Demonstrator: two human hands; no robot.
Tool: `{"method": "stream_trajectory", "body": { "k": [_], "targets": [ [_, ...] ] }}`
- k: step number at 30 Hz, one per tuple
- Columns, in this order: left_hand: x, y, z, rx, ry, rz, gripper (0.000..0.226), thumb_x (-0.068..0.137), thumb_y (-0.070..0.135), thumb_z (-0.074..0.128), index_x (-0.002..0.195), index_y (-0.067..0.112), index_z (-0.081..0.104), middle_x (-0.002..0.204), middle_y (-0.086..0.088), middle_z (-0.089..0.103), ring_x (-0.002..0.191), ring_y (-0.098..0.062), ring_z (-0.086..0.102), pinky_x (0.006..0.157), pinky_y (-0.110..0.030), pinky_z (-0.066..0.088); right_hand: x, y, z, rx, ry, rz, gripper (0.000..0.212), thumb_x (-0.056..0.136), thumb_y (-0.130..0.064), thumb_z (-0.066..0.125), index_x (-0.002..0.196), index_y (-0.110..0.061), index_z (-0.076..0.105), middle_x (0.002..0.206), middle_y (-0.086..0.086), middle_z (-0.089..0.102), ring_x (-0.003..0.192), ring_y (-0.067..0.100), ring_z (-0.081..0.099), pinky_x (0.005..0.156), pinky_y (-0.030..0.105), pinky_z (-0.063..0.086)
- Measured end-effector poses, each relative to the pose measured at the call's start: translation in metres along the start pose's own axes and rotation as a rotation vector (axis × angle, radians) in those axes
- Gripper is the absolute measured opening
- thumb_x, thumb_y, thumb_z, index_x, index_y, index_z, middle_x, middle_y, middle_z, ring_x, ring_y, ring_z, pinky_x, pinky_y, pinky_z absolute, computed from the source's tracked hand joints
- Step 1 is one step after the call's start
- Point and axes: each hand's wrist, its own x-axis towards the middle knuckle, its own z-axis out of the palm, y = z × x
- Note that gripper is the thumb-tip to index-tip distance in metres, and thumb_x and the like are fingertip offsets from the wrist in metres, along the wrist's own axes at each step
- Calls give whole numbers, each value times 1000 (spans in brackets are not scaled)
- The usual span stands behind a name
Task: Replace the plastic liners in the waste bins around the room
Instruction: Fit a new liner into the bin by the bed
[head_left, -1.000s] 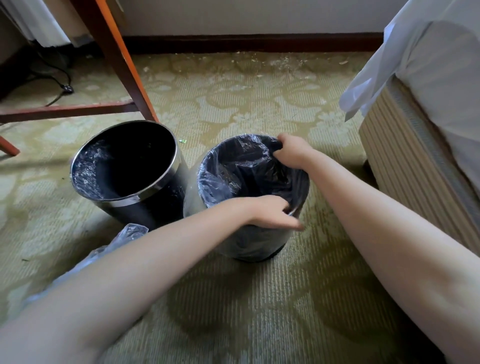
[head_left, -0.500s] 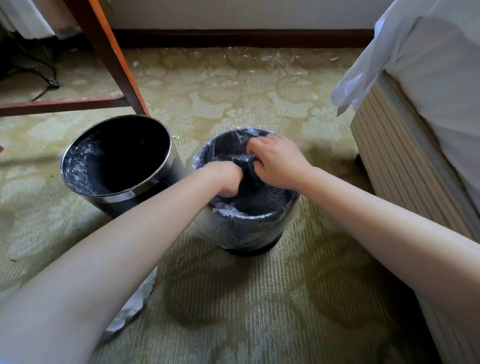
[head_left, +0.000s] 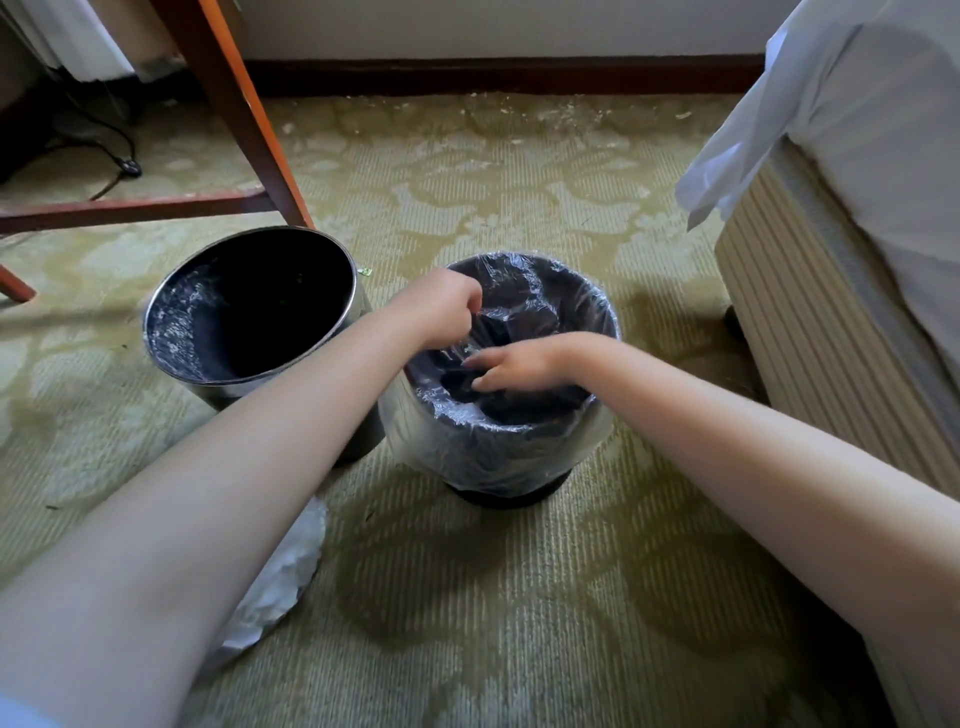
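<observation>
Two black waste bins stand on the carpet. The right bin (head_left: 514, 447) wears a clear plastic liner (head_left: 550, 291) folded over its rim. My left hand (head_left: 441, 306) hovers at the bin's left rim and pinches the liner film with curled fingers. My right hand (head_left: 519, 364) reaches into the bin mouth, fingers straight, pressing the film down. The left bin (head_left: 171, 332), with a chrome rim, tilts toward me and shows a dark inside with some shiny film.
A crumpled clear bag (head_left: 280, 577) lies on the carpet under my left forearm. A wooden chair or desk leg (head_left: 244, 114) rises behind the left bin. A bed with a white sheet (head_left: 831, 208) fills the right side. A cable (head_left: 119, 156) lies at far left.
Both hands left the liner's rim and moved inside the bin mouth. My right hand went from a fist on the film to straight fingers pushing down; the left hand shifted to the left rim.
</observation>
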Motion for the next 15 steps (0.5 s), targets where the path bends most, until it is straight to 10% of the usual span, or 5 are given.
{"method": "stream_trajectory", "body": {
  "k": [5, 8, 12, 15],
  "targets": [
    [0, -12, 4, 20, 25, 17, 38, 89, 5, 42, 118, 14, 64, 120, -9, 62, 108, -29, 57, 84, -32, 45, 5, -12, 24, 37, -108, -19, 42, 104, -32, 36, 141, -17, 48, 142, 2, 51, 128, 23, 49, 106, 30, 35],
    [1, -11, 4, -9, 112, 43, 34, 89, 5, 41, 112, 11, 65, 114, -11, 64, 102, -30, 58, 80, -34, 47, -2, -1, 8, 237, 68, -78, 24, 97, -22, 51, 114, -12, 65, 101, 7, 73, 94, 23, 70, 86, 34, 52],
    [3, -13, 7, 9, 162, 83, 29, 89, 8, 43, 107, 10, 66, 108, -10, 65, 99, -30, 57, 80, -40, 49, -1, 23, -1, -329, 673, -149, 11, 88, -19, 48, 86, -17, 59, 82, -1, 64, 85, 24, 62, 64, 31, 45],
    [2, -13, 13, 173, -6, 120, 29, 89, 11, 44, 108, 14, 66, 107, -6, 66, 98, -27, 59, 81, -40, 52, 9, 37, 2, -614, 517, 6, 30, 91, -24, 48, 119, -16, 56, 116, 5, 57, 113, 28, 52, 78, 35, 42]
  ]
}}
